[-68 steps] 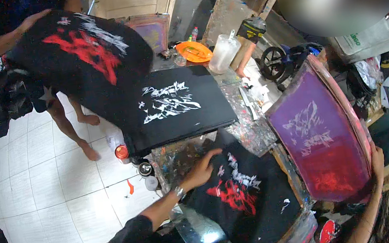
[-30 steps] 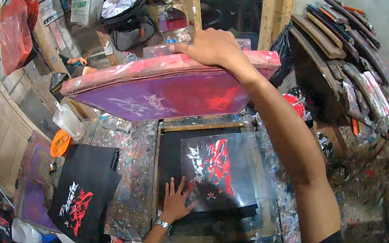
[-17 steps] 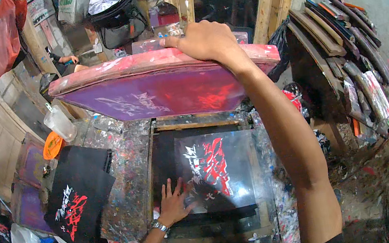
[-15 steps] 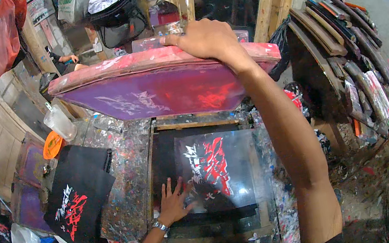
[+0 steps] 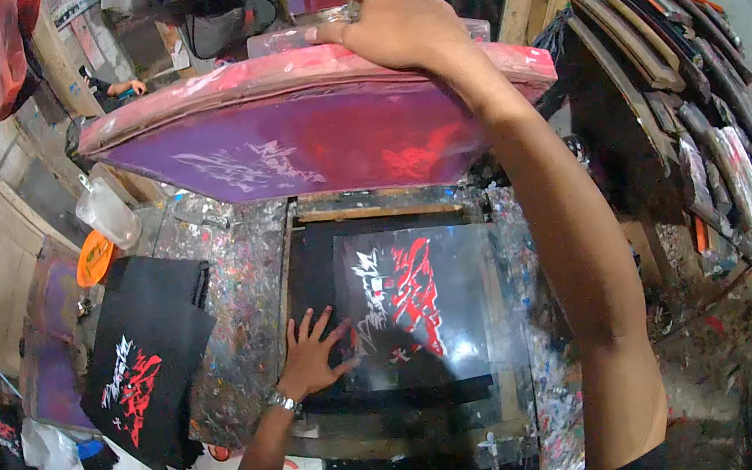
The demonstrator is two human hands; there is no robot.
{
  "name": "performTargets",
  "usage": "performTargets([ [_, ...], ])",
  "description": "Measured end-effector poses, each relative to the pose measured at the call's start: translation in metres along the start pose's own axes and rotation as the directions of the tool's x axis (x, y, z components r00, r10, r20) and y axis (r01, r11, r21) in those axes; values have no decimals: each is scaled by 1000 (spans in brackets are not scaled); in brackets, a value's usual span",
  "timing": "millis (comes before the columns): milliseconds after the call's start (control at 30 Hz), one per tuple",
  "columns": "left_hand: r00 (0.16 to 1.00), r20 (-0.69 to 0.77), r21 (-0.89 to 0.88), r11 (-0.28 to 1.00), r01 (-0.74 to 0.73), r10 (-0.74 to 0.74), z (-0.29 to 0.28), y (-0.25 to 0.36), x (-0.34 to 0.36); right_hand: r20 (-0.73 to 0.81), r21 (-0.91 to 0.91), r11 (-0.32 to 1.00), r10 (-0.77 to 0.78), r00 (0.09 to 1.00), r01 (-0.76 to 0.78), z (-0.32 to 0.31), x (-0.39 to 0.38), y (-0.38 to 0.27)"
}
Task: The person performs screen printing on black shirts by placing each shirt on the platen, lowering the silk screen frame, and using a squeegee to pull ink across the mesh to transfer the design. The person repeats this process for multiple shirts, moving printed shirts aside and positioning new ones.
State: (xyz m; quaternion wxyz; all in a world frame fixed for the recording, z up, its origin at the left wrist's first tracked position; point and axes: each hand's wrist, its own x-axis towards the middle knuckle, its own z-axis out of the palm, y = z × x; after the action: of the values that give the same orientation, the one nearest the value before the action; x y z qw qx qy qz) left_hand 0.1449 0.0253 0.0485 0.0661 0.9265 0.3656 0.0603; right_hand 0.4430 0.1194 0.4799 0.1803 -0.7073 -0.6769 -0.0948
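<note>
My right hand is closed over the top edge of a wooden screen printing frame, holding it tilted up. Its purple and red mesh faces me. Below lies a black fabric piece on the printing bed. A glossy clear sheet, bearing a white and red design, covers part of it. My left hand, wearing a metal watch, rests with fingers spread on the black fabric beside the sheet's left edge, nothing in its grasp.
Printed black fabric pieces are stacked left on the paint-spattered table. Behind them stand an orange bowl and a translucent jug. Worn frames and squeegees lean at right. Another person's hand shows far back.
My left hand has shifted slightly left, toward the edge of the black fabric. My right hand still holds the raised frame; the whole view has shifted a little.
</note>
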Motion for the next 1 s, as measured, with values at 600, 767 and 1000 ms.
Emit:
performTargets([
  [600,998,63,10,1000,-18,17,-6,-14,6,7,-14,1000,13,1000,-13,-5,2,-1],
  [767,1000,14,34,999,11,-11,-7,-15,2,-2,-7,1000,21,1000,-21,-4,8,0],
  [1000,995,88,23,999,49,-51,-19,-5,3,-4,-2,1000,8,1000,-8,3,20,6],
])
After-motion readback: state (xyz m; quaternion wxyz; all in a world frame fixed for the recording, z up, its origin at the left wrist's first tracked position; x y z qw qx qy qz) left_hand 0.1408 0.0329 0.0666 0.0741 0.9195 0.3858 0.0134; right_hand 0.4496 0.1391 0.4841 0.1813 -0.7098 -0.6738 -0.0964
